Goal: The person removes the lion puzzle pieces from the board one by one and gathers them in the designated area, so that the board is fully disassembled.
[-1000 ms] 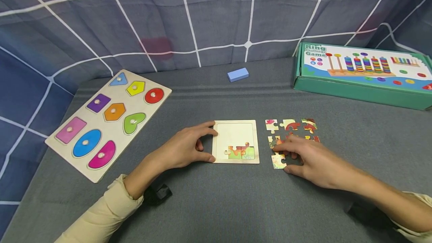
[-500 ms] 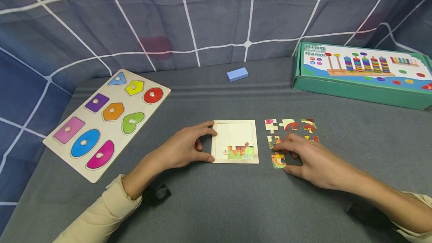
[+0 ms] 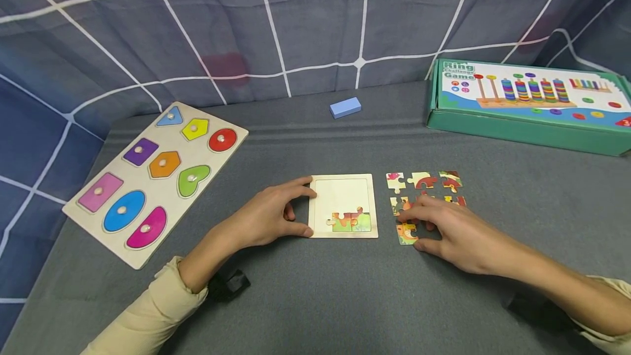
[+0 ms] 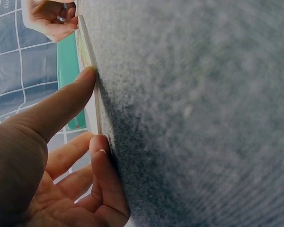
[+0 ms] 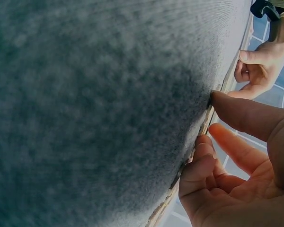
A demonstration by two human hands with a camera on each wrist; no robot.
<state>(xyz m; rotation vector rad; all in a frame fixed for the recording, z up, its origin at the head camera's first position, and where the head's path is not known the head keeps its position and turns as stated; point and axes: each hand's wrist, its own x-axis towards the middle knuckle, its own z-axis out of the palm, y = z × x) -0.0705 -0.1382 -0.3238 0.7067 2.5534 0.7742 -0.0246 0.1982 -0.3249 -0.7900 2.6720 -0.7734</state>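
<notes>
A square wooden puzzle tray point(image 3: 345, 196) lies flat mid-table, a couple of joined jigsaw pieces point(image 3: 350, 222) in its lower right. My left hand point(image 3: 268, 212) holds it by the left side, the thumb near the front corner and fingertips on the rim farther back. In the left wrist view the thumb point(image 4: 80, 87) meets the tray's edge. To the right, my right hand point(image 3: 455, 234) pinches a jigsaw piece point(image 3: 406, 236) between thumb and finger, low over the cloth. Behind it lie more loose pieces point(image 3: 422, 180) in rows, some hidden by the hand.
A wooden shape board point(image 3: 162, 179) with colourful knobbed pieces lies at the left. A blue block point(image 3: 345, 108) sits at the back. The green Ring Challenge Game box point(image 3: 529, 106) stands at the back right, before a checked curtain point(image 3: 315, 26).
The piece at my right fingers showed pale glare one second ago and shows its orange and green print now. Both hands stay almost in place; the view shifts slightly.
</notes>
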